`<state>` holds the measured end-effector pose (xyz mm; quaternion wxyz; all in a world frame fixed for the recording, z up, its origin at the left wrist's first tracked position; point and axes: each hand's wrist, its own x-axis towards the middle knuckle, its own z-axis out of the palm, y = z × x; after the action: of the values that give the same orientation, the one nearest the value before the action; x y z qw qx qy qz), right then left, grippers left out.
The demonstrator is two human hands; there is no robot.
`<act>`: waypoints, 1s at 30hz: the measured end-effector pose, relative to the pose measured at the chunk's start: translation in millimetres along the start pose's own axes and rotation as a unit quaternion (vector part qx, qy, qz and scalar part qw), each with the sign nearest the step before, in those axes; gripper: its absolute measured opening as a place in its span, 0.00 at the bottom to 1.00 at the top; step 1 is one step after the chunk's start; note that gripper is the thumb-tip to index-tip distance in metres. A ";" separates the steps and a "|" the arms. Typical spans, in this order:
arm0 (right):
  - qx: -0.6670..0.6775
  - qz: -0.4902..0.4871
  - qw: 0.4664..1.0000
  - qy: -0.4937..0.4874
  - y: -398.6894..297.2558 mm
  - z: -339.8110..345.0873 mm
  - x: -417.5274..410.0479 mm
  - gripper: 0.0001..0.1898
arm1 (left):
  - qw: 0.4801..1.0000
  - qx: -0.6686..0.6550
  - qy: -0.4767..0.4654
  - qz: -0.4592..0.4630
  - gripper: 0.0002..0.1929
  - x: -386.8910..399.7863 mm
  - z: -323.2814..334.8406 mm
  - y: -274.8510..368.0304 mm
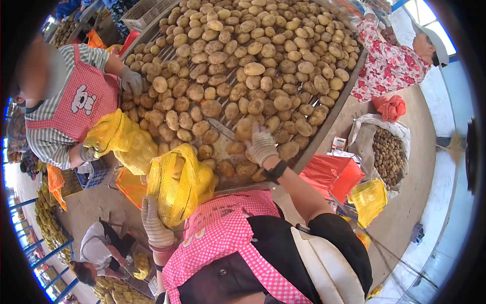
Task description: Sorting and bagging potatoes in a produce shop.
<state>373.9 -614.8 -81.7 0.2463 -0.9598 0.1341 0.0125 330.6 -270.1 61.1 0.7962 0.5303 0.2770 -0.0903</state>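
Many potatoes [218, 57] lie heaped on a large slatted sorting table [322, 135]. My right hand [263, 145], in a striped knit glove, reaches over the near right part of the heap, its fingers at a blurred potato [245, 129]; whether it grips that potato is unclear. My left hand [155, 224], in a like glove, is against the outer lower side of a yellow mesh bag [180, 188], which rests by the table's near edge with potatoes inside. The left fingers are partly behind the bag, so their hold on it cannot be told.
Across at left, a co-worker [81, 98] in gloves touches potatoes and holds another yellow mesh bag [133, 146]. A second co-worker [395, 60] stands at the far right edge. Right of the table are red bags [332, 176] and a sack [360, 140] of small potatoes.
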 end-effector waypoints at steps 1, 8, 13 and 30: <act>0.046 -0.052 0.998 0.002 -9.9 11.8 -8.3 0.32 | 1.000 0.001 0.008 -0.002 0.18 -1.6 -0.9 -1.6; -0.014 -0.019 1.000 -0.005 22.9 -21.2 -2.0 0.26 | 0.995 0.070 -0.009 0.072 0.18 -5.9 -24.8 -11.5; -0.197 -0.013 0.975 -0.104 80.9 -40.6 39.1 0.30 | 0.989 0.122 -0.022 0.086 0.18 -6.0 -37.6 -16.0; 0.809 0.252 0.519 -0.109 71.8 -26.5 -17.7 0.29 | 0.998 0.027 0.003 0.049 0.18 -21.5 -34.4 -17.7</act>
<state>336.9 -683.5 -90.6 0.9161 -0.2637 0.2950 0.0649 293.2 -250.1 48.8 0.7843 0.5647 0.2504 -0.0570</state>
